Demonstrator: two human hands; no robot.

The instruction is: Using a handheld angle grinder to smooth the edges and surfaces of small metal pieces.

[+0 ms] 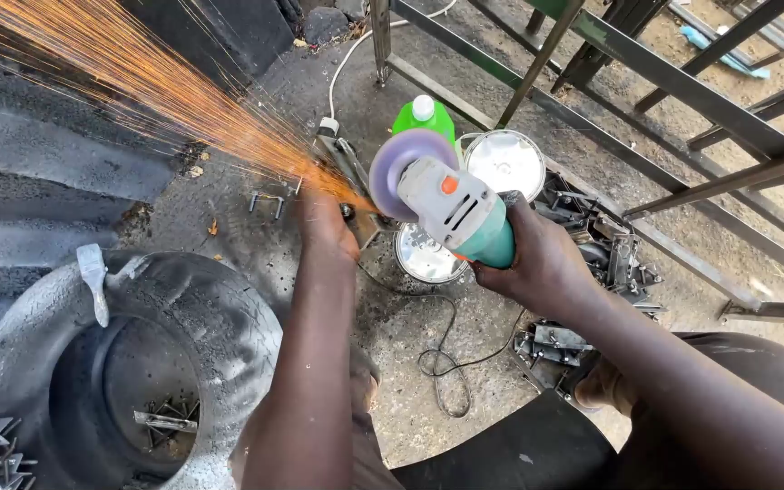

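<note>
The right hand (537,259) is wrapped tight around the green body of an angle grinder (455,213), fingers closed fully on it, with the grey head and its orange button facing up and the spinning disc (403,168) tilted toward the left. The left hand (324,222) reaches forward and presses down on a small metal piece (348,172) right at the disc's edge – the fingers are mostly hidden behind the glare, so I cannot tell how far they close on it. From that spot a broad fan of orange sparks (129,82) shoots up and left across a sheet of grey corrugated metal (38,172). The work sits low on a rough, dusty concrete floor (465,318), with the grinder's black cord (446,358) looping over it. Just behind the grinder stand a green plastic bottle (424,116) with a white cap and two shiny round tins (505,163). To the lower left lies an old tyre (138,345) with a metal scrap resting on its rim – and to the right a welded steel frame (682,91) of dark bars lies across the ground, beside a heap of small metal brackets (610,249)
</note>
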